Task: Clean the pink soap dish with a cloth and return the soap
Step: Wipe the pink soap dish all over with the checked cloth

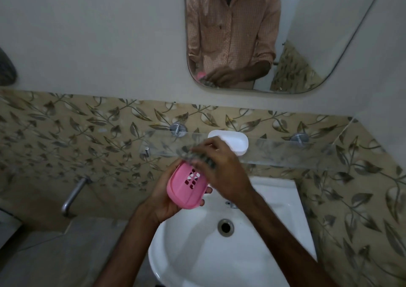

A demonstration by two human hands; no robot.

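Dish [186, 186] sits tilted in the left hand [163, 201] over the sink [285, 220]; the right hand [222, 168] pinches a cloth [203, 158] against its far end. Soap [229, 141] waits on the shelf [318, 155]. Hard rubbing could, I reckon, knock the dish from that light hold into the basin

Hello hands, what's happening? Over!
Left hand holds pink soap dish. Right hand rubs cloth inside. Soap waits on glass shelf. Nothing blocking.

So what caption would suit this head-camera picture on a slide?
Left hand holds a slotted pink plastic soap dish over the white basin; right hand wipes it with a patterned cloth.
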